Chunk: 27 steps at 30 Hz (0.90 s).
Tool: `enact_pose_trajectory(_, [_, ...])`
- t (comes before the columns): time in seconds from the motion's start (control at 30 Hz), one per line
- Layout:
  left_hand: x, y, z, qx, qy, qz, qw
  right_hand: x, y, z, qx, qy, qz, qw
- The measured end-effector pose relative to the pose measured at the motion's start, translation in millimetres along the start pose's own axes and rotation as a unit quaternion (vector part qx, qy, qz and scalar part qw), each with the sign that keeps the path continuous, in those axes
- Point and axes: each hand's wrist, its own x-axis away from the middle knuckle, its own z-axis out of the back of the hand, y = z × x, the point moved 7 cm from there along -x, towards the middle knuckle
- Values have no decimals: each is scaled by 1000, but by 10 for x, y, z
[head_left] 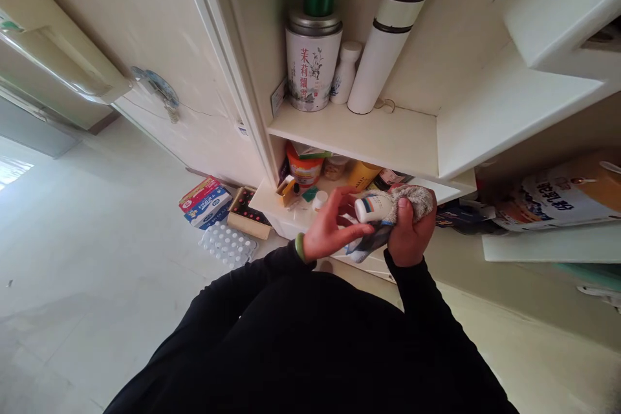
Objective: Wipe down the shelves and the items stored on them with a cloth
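A small white bottle [374,208] with a dark blue and orange band lies tilted in a fluffy grey cloth [416,199]. My right hand [411,233] grips the cloth around the bottle's far end, thumb on top. On the other side, my left hand [330,226], with a green bangle at the wrist, has its fingers and thumb apart around the bottle's near end. Whether its fingertips touch the bottle is hard to see. Just beyond that hand, a white-capped bottle [319,199] stands on the lower shelf, partly hidden.
A tea tin [313,68], a white vase [345,71] and a leaning white tube [383,52] occupy the upper shelf. Below are an orange tub [305,167] and a small yellow box [287,191]. Medicine boxes [206,202], a box of vials [248,213] and blister packs [228,244] sit left.
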Motion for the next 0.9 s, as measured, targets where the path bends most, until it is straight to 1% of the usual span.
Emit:
enact_pose_trajectory(0.07, [2,-94,-59,70,-34,61,995,0,-96,-12,18,-7,35,999])
enact_pose_trajectory(0.1, [3,-104,-66,71,-37,68,994,4,-115,-15,23,-6,43,999])
enact_pose_trajectory(0.13, [1,-90,-45,45,-24,57,997,7,-110,-19,24,-7,41,999])
enact_pose_trajectory(0.2, [1,8,24,-54,20,-8,998,11,-54,-33,18,-12,19,1000])
enact_pose_trajectory(0.27, [16,120,60,-144,50,-79,985,8,11,-47,21,-19,-7,1000])
enact_pose_trajectory(0.3, [20,149,67,-163,53,-97,980,4,28,-49,27,-21,-13,999])
enact_pose_trajectory(0.33, [17,150,80,-160,53,-98,981,-4,31,-46,34,-21,-13,999])
enact_pose_trajectory(0.37, [7,120,95,-137,49,-78,986,-13,21,-41,41,-20,-8,999])
enact_pose_trajectory(0.43, [-19,-13,93,-47,14,6,999,-31,-21,-39,47,-24,9,999])
enact_pose_trajectory(0.5, [-16,-155,43,48,-34,99,993,-43,-55,-54,48,-38,23,998])
enact_pose_trajectory(0.53, [-7,-198,18,76,-52,126,988,-46,-61,-63,50,-43,26,997])
enact_pose_trajectory(0.57, [-2,-217,11,84,-55,132,986,-48,-58,-72,53,-47,26,997])
enact_pose_trajectory(0.6, [-2,-215,26,66,-43,119,990,-50,-45,-81,55,-50,22,997])
enact_pose_trajectory(0.67, [2,-158,76,-27,1,55,998,-52,-8,-92,57,-47,10,997])
enact_pose_trajectory(0.73, [22,-90,95,-121,34,-9,992,-54,27,-96,62,-43,1,997])
enact_pose_trajectory(0.77, [30,-81,98,-141,42,-22,989,-53,37,-96,67,-43,0,997])
enact_pose_trajectory(0.8, [30,-99,101,-130,41,-18,990,-51,40,-95,72,-45,2,996])
enact_pose_trajectory(0.83, [25,-142,108,-91,36,4,995,-46,39,-100,77,-52,7,996])
enact_pose_trajectory(0.9, [14,-276,105,27,9,88,996,-22,24,-127,83,-81,24,993])
